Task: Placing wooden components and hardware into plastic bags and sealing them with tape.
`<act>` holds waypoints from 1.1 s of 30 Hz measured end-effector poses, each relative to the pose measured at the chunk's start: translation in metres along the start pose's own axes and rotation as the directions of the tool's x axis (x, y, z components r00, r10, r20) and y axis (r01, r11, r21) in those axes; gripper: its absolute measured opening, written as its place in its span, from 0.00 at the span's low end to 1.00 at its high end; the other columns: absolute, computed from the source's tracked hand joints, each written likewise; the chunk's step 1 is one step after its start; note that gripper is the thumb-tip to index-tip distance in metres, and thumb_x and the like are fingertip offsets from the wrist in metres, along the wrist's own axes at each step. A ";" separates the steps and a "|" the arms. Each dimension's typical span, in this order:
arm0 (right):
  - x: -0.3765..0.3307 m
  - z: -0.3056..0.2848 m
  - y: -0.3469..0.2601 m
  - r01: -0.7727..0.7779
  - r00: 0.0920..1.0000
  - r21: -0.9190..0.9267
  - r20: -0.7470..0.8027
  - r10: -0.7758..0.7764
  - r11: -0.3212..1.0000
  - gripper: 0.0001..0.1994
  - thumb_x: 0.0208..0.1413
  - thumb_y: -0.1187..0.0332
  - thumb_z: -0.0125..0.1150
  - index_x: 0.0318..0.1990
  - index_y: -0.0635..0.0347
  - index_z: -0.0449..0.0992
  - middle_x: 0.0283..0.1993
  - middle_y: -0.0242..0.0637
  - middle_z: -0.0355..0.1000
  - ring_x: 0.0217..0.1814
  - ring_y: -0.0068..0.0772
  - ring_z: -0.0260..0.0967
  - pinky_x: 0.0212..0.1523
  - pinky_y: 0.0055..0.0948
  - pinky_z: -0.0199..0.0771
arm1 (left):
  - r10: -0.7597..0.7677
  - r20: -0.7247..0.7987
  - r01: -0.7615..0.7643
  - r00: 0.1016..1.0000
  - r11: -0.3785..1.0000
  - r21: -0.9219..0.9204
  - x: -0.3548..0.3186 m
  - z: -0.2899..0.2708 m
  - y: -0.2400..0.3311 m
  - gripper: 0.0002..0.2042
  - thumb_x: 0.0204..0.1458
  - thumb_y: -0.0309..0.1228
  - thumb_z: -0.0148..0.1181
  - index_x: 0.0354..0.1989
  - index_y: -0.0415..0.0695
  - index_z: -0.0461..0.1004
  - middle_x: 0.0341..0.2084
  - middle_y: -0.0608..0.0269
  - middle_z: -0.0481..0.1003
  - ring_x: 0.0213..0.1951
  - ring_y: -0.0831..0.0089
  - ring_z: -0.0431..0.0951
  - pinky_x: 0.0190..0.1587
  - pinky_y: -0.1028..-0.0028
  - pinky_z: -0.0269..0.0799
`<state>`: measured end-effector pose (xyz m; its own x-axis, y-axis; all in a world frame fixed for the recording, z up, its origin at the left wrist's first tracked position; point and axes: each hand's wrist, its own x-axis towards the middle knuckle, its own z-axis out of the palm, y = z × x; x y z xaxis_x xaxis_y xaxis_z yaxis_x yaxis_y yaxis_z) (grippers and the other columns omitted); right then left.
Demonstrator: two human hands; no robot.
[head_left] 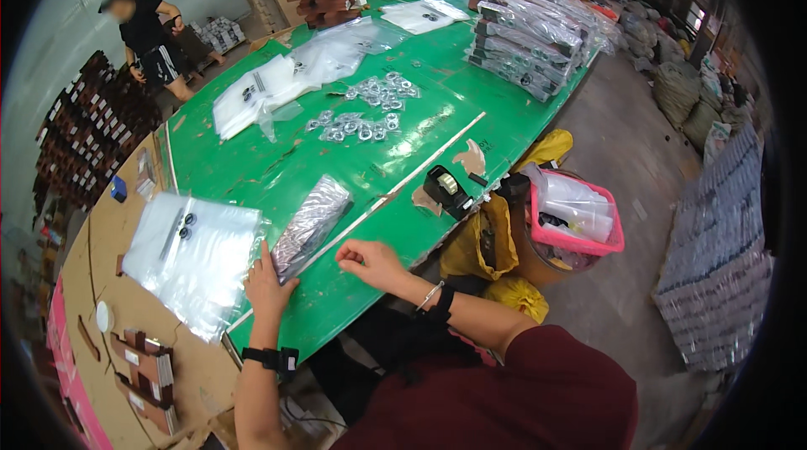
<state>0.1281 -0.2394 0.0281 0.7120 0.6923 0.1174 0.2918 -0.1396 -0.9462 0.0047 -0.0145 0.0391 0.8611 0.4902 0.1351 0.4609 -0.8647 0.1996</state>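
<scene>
A long package in clear plastic wrap [313,221] lies slantwise on the green table, its contents hard to make out through the glare. My left hand [269,289] is open at its near end, with the index finger stretched out and the thumb at the wrap's edge. Just right of the package, my right hand [370,263] hovers with curled fingers; whatever they pinch, if anything, is too small to see. Left of my left hand lies a stack of clear plastic bags [181,257] with black rings on top. A black tape dispenser [447,191] stands beyond my right hand.
Small bagged rings [366,126] lie mid-table. More clear bags [252,101] and a stack of wrapped packages [525,47] are farther off. A pink basket [620,236] stands right of the table. Brown folded pieces [147,374] lie near left. A person [151,34] stands far left.
</scene>
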 end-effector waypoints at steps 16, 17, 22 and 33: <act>-0.030 -0.023 -0.061 0.247 0.962 -0.133 -0.085 -0.259 0.960 0.17 0.51 0.70 0.67 0.50 0.55 0.75 0.48 0.33 0.75 0.45 0.33 0.74 0.48 0.33 0.74 | 0.060 0.476 0.433 0.877 0.330 -0.839 -0.068 -0.075 0.026 0.26 0.47 0.35 0.69 0.55 0.36 0.74 0.42 0.66 0.78 0.42 0.78 0.75 0.47 0.78 0.69; -0.031 -0.034 -0.075 0.449 0.873 -0.318 -0.044 -0.486 0.835 0.23 0.48 0.69 0.68 0.54 0.52 0.74 0.55 0.34 0.71 0.53 0.36 0.70 0.56 0.39 0.68 | 0.075 0.516 0.469 0.853 0.323 -0.822 -0.074 -0.086 0.026 0.26 0.48 0.36 0.69 0.55 0.37 0.74 0.41 0.67 0.78 0.41 0.79 0.76 0.46 0.78 0.69; -0.035 -0.070 -0.083 0.684 0.641 -0.606 0.234 -0.731 0.405 0.37 0.44 0.67 0.70 0.66 0.40 0.66 0.74 0.33 0.56 0.75 0.37 0.53 0.76 0.51 0.40 | 0.214 0.638 0.570 0.740 0.306 -0.763 -0.077 -0.109 0.047 0.27 0.48 0.38 0.70 0.54 0.35 0.73 0.40 0.66 0.77 0.38 0.81 0.75 0.42 0.80 0.69; -0.041 -0.161 -0.101 0.643 0.723 -0.667 0.364 -0.588 0.377 0.48 0.37 0.61 0.77 0.70 0.45 0.58 0.71 0.41 0.57 0.75 0.44 0.52 0.73 0.57 0.46 | 0.300 0.582 0.377 0.756 0.527 -0.762 -0.047 -0.124 0.111 0.28 0.44 0.33 0.72 0.55 0.35 0.73 0.43 0.61 0.78 0.43 0.71 0.77 0.49 0.72 0.71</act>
<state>0.1723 -0.3674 0.1677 0.1106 0.8399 0.5314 0.9935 -0.0798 -0.0807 -0.0107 -0.1198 0.1749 0.9142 0.0474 -0.4026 0.4040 -0.1871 0.8954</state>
